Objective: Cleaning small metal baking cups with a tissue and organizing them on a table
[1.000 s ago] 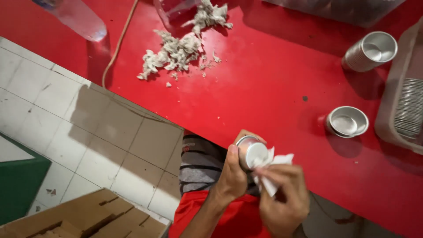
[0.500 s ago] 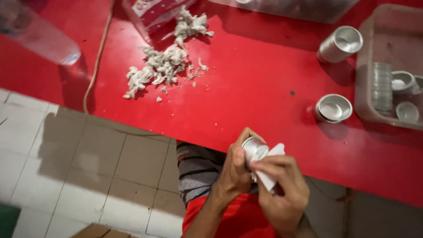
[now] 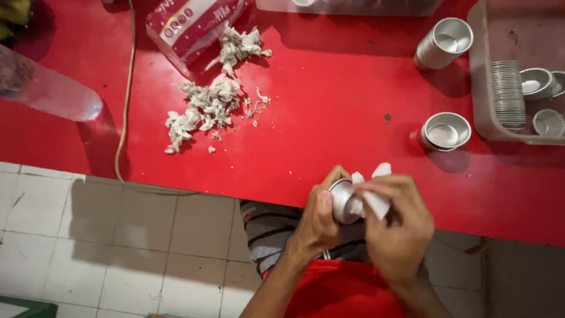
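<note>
While both hands work at the near edge of the red table (image 3: 329, 106), that surface is the largest item and extends away from them in every forward direction. Beyond and to the right of the right hand, a translucent plastic tray (image 3: 484, 112) sits at the table's far right and contains a stack of metal cups on its side (image 3: 508, 94) with loose cups beside it. Far ahead and to the left of the left hand lies a clear plastic bottle (image 3: 50, 88) on its side, and a red printed packet (image 3: 197, 23) lies farther ahead near the top edge. Between that packet and the hands, well apart from them, a heap of grey-white paper scraps (image 3: 203, 109) is spread over the table. A thin cord (image 3: 125, 100) runs across the table left of the scraps. A second stack of metal cups (image 3: 442, 44) lies just left of the tray, and a single upright metal cup (image 3: 445, 131) stands ahead and slightly right of the right hand. The left hand (image 3: 318, 221) is closed around a small metal cup (image 3: 341, 200), held just over the table edge. The right hand (image 3: 397, 227) is closed on a white tissue (image 3: 374, 197), pressed against the open mouth of that cup.
</note>
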